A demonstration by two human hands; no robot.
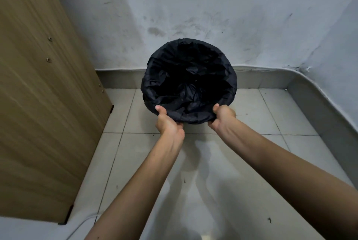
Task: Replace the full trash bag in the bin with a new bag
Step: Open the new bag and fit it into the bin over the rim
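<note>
Both forearms extend forward over the tiled floor (203, 172). Left hand (167, 121) and right hand (222, 116) each grip the near rim of the bin (153, 92), thumbs on top, clamping the black bag (188, 76) folded over it. The bin stands near the wall (193, 16), right of a wooden panel (38, 84).

The bin (188, 81) stands on the floor (242, 162) before the wall (213, 7), the bag (186, 92) in it, a cabinet (38, 84) to its left.
</note>
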